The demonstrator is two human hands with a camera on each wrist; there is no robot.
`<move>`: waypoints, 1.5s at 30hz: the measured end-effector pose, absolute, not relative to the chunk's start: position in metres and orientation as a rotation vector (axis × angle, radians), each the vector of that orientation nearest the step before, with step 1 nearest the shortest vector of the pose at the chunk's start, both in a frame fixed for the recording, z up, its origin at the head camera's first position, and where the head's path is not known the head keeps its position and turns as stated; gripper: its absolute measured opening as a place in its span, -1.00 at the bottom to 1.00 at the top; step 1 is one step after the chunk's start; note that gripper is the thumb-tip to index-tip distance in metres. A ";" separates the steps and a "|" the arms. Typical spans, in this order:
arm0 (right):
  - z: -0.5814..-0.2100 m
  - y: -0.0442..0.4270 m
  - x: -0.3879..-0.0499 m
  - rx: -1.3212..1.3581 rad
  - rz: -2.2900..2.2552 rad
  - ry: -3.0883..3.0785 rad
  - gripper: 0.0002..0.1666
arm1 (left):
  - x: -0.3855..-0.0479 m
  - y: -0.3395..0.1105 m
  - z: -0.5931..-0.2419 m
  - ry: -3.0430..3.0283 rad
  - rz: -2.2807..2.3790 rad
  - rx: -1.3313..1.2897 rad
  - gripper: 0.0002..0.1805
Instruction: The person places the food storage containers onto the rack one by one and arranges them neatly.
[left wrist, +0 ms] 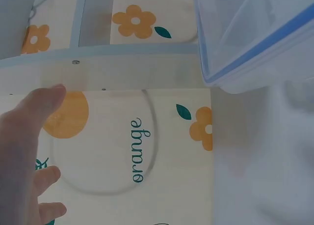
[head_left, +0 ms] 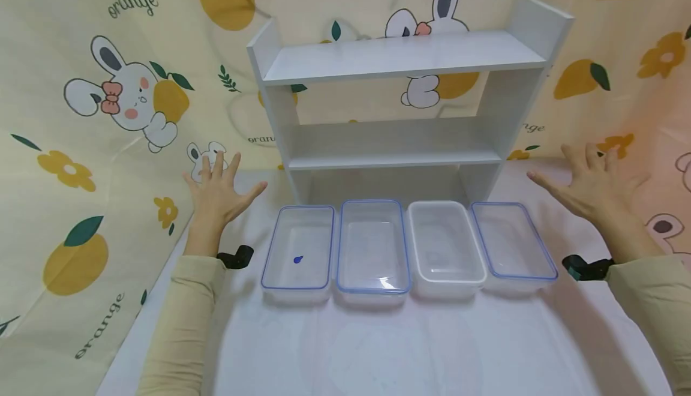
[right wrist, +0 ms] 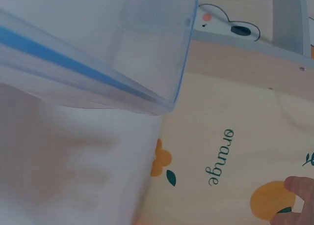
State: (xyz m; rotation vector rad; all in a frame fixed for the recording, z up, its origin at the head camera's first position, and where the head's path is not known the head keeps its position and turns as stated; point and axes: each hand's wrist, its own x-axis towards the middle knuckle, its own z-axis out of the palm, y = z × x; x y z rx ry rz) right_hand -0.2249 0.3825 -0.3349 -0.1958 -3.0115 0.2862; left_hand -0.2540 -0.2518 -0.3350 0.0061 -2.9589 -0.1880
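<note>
Four is avoided here: several clear plastic food containers stand in a row on the white table. The leftmost container has a blue rim line and a small blue mark inside. Beside it is a larger blue-rimmed container, then a white-rimmed container, then a blue-rimmed container at the right end. My left hand is raised left of the row, fingers spread, touching nothing. On the other side my right hand hovers with spread fingers, holding nothing. Each wrist view shows the nearest container apart from the hand.
A white shelf unit with open tiers stands behind the containers. Patterned cloth with oranges and rabbits hangs at the back and sides. White table surface lies in front of the row.
</note>
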 end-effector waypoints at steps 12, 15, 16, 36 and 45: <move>-0.339 0.377 -0.224 -0.051 0.505 -2.947 0.00 | -0.251 -0.252 -0.329 -2.872 -0.258 -0.090 -0.09; -0.341 0.377 -0.219 -0.013 0.599 -2.960 -0.02 | -0.249 -0.251 -0.330 -2.771 -0.383 -0.172 -0.21; -0.342 0.377 -0.217 0.006 0.621 -2.966 -0.03 | -0.249 -0.251 -0.330 -2.726 -0.434 -0.200 -0.25; -0.369 0.362 -0.178 0.192 0.761 -2.881 -0.38 | -0.255 -0.225 -0.297 -2.006 -0.970 -0.527 -0.58; -0.387 0.365 -0.160 0.137 0.834 -2.953 -0.34 | -0.266 -0.212 -0.274 -1.883 -1.129 -0.557 -0.61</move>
